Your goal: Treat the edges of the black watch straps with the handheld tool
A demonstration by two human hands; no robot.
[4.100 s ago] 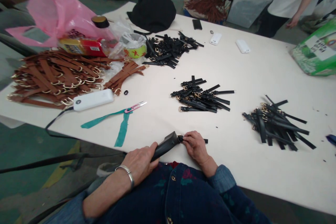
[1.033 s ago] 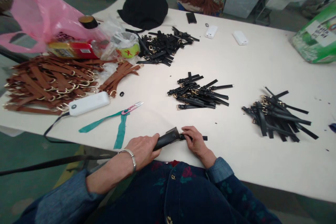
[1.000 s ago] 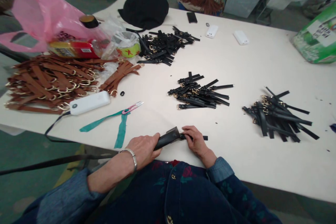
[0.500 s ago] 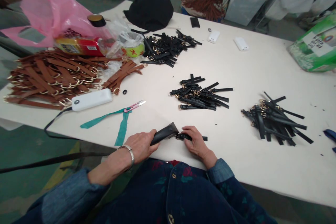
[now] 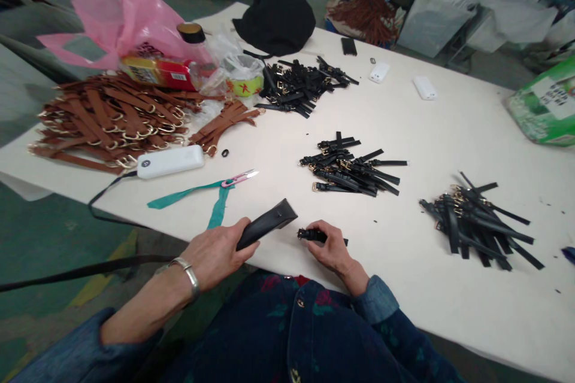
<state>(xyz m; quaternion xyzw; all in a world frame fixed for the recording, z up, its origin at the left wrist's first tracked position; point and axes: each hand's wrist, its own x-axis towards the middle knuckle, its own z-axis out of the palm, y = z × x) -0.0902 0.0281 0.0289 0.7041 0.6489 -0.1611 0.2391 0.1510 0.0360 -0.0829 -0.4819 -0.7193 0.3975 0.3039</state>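
Observation:
My left hand (image 5: 220, 254), with a silver bangle on its wrist, is closed round a wide black leather strap (image 5: 265, 225). The strap's free end points up and to the right above the table. Behind the wrist a long black band (image 5: 103, 264) trails off to the left; whether it is the same strap is hidden. My right hand (image 5: 331, 249) has its fingers curled over a small black buckle strap (image 5: 309, 233) lying on the table, its buckle end showing at the left. A gap separates the wide strap's end from the small strap.
Black buckle straps lie in a middle pile (image 5: 354, 167), a right pile (image 5: 480, 221) and a far pile (image 5: 296, 84). Brown straps (image 5: 108, 114) are heaped at left by a white power bank (image 5: 171, 161). Pink thread snips (image 5: 240, 178) with green ribbon lie nearer.
My left hand has drawn the wide strap left, away from the small buckle strap, which it was touching or nearly touching. My right hand stays on the small strap. The view has shifted slightly.

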